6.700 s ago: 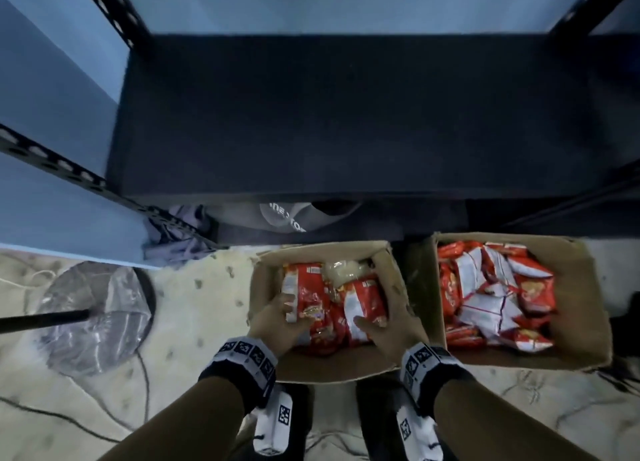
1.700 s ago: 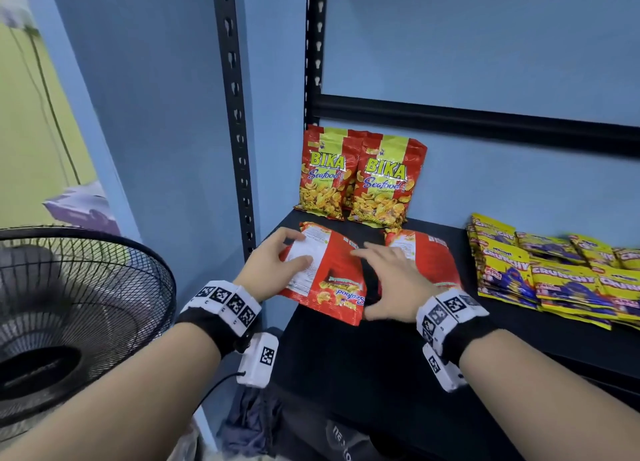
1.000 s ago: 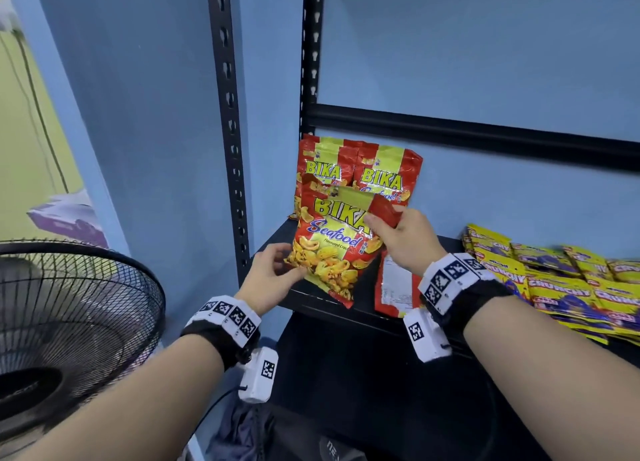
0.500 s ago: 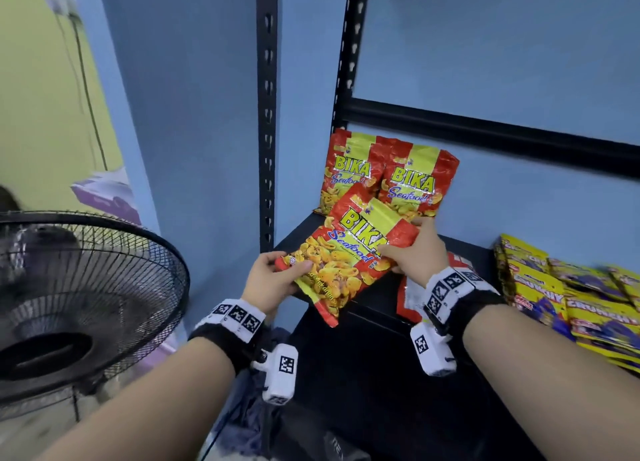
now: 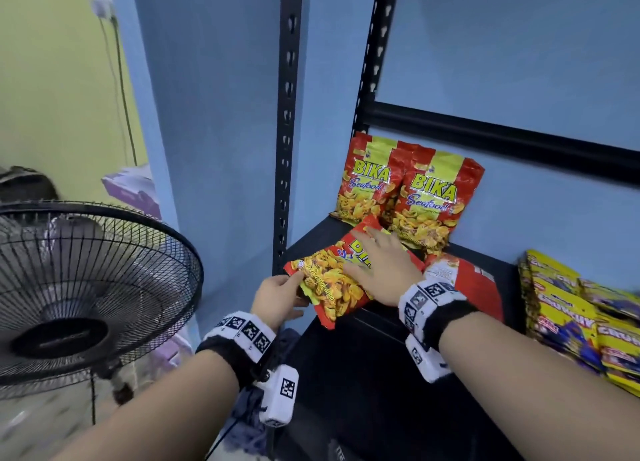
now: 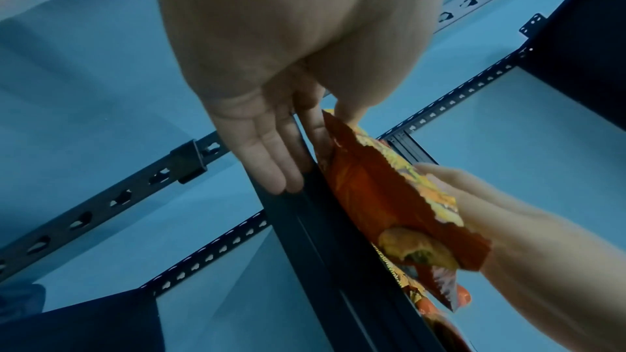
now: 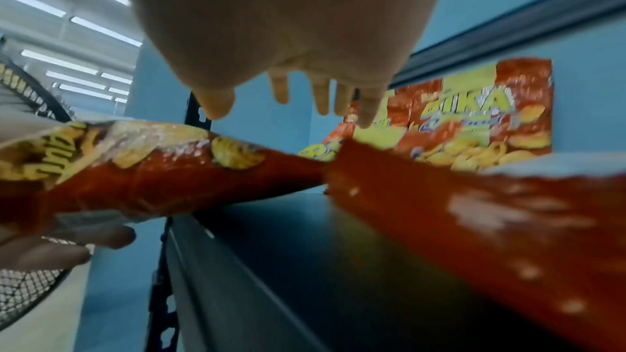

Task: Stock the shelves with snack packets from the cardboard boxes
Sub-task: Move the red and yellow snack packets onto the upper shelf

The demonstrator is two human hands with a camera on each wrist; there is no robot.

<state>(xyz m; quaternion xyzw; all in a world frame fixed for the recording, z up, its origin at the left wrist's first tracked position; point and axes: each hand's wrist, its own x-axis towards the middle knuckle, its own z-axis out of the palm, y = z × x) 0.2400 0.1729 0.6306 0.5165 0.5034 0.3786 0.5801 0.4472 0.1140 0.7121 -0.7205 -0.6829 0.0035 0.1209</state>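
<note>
Both forearms reach forward. The left hand (image 5: 278, 296) pinches with thumb above, fingers below; the right hand (image 5: 381, 266) lies flat, fingers spread and straight.

Bare shelf (image 5: 363, 374) lies open in front; upright packets (image 5: 408, 197) block the back, stacked yellow packets (image 5: 571, 318) the right.

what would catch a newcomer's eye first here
The red and yellow Bika packet at the shelf's front left corner, left hand pinching its end, right hand flat on top. Behind it two matching packets lean against the blue wall; a black fan looms at left.
</note>
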